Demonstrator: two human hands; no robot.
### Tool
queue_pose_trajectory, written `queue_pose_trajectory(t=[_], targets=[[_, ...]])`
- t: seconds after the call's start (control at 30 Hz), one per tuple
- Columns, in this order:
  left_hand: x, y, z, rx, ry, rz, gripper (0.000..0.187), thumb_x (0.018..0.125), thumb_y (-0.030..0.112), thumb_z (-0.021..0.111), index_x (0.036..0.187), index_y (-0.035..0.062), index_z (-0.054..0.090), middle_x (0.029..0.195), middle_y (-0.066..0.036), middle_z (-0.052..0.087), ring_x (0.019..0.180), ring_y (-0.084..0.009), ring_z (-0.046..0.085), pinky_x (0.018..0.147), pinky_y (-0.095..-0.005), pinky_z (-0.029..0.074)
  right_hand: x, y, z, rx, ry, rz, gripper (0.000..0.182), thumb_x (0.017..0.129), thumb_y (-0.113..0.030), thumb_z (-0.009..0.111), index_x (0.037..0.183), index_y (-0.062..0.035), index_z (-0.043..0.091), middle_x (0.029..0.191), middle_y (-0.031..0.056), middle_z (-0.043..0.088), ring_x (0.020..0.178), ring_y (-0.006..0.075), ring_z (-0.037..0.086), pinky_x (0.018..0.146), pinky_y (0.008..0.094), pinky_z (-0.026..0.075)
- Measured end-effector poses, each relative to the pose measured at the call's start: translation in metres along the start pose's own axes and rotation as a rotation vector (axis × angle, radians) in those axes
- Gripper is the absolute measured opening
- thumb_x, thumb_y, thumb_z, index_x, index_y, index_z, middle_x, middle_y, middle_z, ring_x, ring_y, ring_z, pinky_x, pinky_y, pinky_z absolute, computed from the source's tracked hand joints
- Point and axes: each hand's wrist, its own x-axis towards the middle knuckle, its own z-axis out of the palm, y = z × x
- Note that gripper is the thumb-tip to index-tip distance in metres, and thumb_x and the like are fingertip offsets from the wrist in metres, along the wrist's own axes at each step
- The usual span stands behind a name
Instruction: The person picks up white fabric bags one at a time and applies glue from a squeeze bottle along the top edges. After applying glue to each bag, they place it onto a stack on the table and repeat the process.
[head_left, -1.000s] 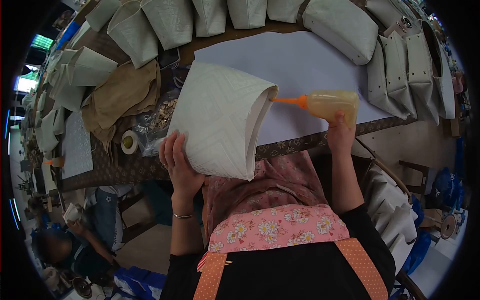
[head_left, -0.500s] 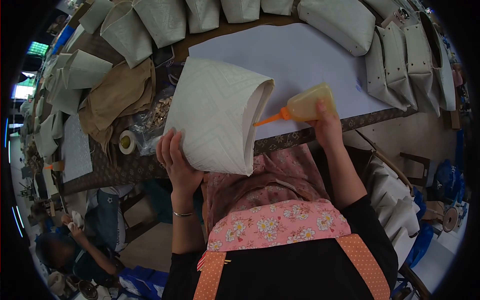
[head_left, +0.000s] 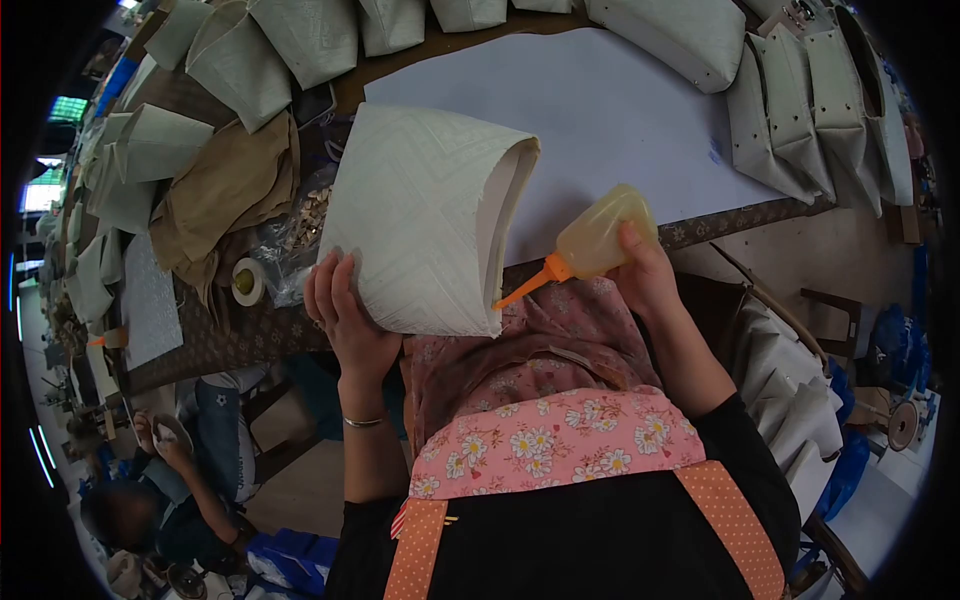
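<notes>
A cream, diamond-patterned bag body [head_left: 415, 215] lies on its side at the table's near edge, its open mouth facing right. My left hand [head_left: 345, 315] grips its lower left end, fingers on top and the thumb hidden. In my right hand [head_left: 645, 265] is a squeeze bottle [head_left: 605, 230] of yellowish liquid, with fingers wrapped round it. Its orange nozzle [head_left: 527, 284] points down and left, the tip at the lower corner of the bag's rim. Whether liquid is coming out cannot be made out.
White sheeting [head_left: 640, 130] covers part of the patterned table. Similar bags [head_left: 310, 40] line the back, and studded ones [head_left: 770, 120] stand at right. Brown fabric pieces [head_left: 230, 185], a tape roll [head_left: 249, 282] and a plastic bag of metal parts [head_left: 305, 225] lie left. Another person [head_left: 170, 500] sits lower left.
The bottle in my right hand has moved down and slightly left, its nozzle travelling along the bag's rim to the lower corner. My left hand keeps its hold on the bag.
</notes>
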Motion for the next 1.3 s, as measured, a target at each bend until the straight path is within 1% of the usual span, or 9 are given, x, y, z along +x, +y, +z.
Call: queue_pose_trajectory(t=[0.17, 0.43, 0.63, 0.7, 0.8, 0.9, 0.97, 1.1, 1.3], targets=[[0.000, 0.001, -0.001, 0.001, 0.001, 0.007, 0.075, 0.059, 0.023, 0.075, 0.123, 0.0069, 0.038, 0.129, -0.011, 0.035, 0.122, -0.0324, 0.026, 0.101, -0.0418, 0.023, -0.016, 0.007, -0.004, 0.057, -0.035, 0.075, 0.048, 0.082, -0.039, 0.059, 0.117, -0.0085, 0.045, 0.100, 0.0045, 0.056, 0.088, 0.0145, 0.056, 0.065, 0.0259, 0.043], [0.000, 0.006, -0.010, 0.024, -0.034, 0.015, 0.076, 0.057, 0.022, 0.076, 0.123, 0.0084, 0.039, 0.130, -0.010, 0.035, 0.123, -0.0322, 0.025, 0.100, -0.0422, 0.025, -0.012, -0.006, -0.010, 0.055, -0.077, -0.066, 0.056, 0.083, -0.040, 0.056, 0.124, -0.0056, 0.038, 0.117, 0.0105, 0.050, 0.108, 0.0247, 0.051, 0.090, 0.0398, 0.042], [0.045, -0.018, -0.047, -0.240, -0.426, 0.081, 0.072, 0.063, 0.018, 0.073, 0.126, 0.0080, 0.039, 0.128, -0.008, 0.039, 0.113, -0.0284, 0.039, 0.095, -0.0384, 0.033, -0.014, -0.008, -0.012, 0.036, -0.046, -0.116, 0.053, 0.084, -0.036, 0.055, 0.123, -0.0047, 0.038, 0.117, 0.0109, 0.050, 0.108, 0.0249, 0.051, 0.088, 0.0390, 0.043], [0.080, -0.026, -0.032, -0.693, -0.376, -0.419, 0.064, 0.073, 0.019, 0.069, 0.128, 0.0072, 0.037, 0.124, -0.007, 0.044, 0.108, -0.0203, 0.045, 0.091, -0.0329, 0.036, -0.017, -0.005, -0.010, 0.073, -0.064, -0.113, 0.051, 0.085, -0.032, 0.056, 0.123, -0.0041, 0.038, 0.116, 0.0109, 0.050, 0.108, 0.0247, 0.051, 0.089, 0.0398, 0.043], [0.130, -0.051, 0.027, -0.956, -0.352, -0.367, 0.057, 0.081, 0.019, 0.063, 0.130, 0.0069, 0.035, 0.121, -0.008, 0.047, 0.107, -0.0150, 0.045, 0.089, -0.0289, 0.038, -0.025, 0.002, -0.012, 0.094, -0.072, -0.110, 0.051, 0.084, -0.027, 0.059, 0.123, -0.0042, 0.037, 0.115, 0.0105, 0.049, 0.108, 0.0240, 0.050, 0.090, 0.0406, 0.043], [0.160, -0.049, 0.059, -1.058, -0.547, -0.458, 0.056, 0.082, 0.015, 0.061, 0.130, 0.0064, 0.034, 0.120, -0.009, 0.045, 0.106, -0.0162, 0.046, 0.088, -0.0285, 0.039, -0.036, 0.002, -0.011, 0.094, -0.055, -0.112, 0.054, 0.082, -0.025, 0.061, 0.125, -0.0053, 0.035, 0.116, 0.0099, 0.048, 0.108, 0.0233, 0.050, 0.090, 0.0404, 0.043], [0.165, -0.034, 0.063, -1.193, -0.693, -0.691, 0.061, 0.077, 0.008, 0.062, 0.130, 0.0065, 0.033, 0.120, -0.009, 0.045, 0.108, -0.0175, 0.045, 0.091, -0.0282, 0.037, -0.042, 0.003, -0.012, 0.114, -0.046, -0.101, 0.056, 0.081, -0.025, 0.062, 0.126, -0.0058, 0.035, 0.116, 0.0096, 0.048, 0.107, 0.0230, 0.050, 0.089, 0.0403, 0.043], [0.162, -0.033, 0.050, -1.155, -0.657, -0.556, 0.067, 0.072, 0.002, 0.060, 0.132, 0.0072, 0.031, 0.124, -0.008, 0.043, 0.110, -0.0182, 0.044, 0.091, -0.0293, 0.038, -0.044, 0.002, -0.017, 0.100, -0.052, -0.119, 0.058, 0.080, -0.024, 0.064, 0.127, -0.0060, 0.034, 0.117, 0.0094, 0.047, 0.108, 0.0230, 0.050, 0.090, 0.0399, 0.043], [0.154, 0.020, -0.045, -1.264, -0.250, 0.022, 0.071, 0.056, 0.008, 0.063, 0.123, 0.0071, 0.039, 0.132, -0.015, 0.035, 0.119, -0.0255, 0.038, 0.097, -0.0352, 0.033, -0.037, -0.012, -0.016, 0.139, -0.068, -0.253, 0.059, 0.080, -0.022, 0.064, 0.128, -0.0058, 0.033, 0.118, 0.0100, 0.047, 0.110, 0.0244, 0.048, 0.091, 0.0399, 0.041]])
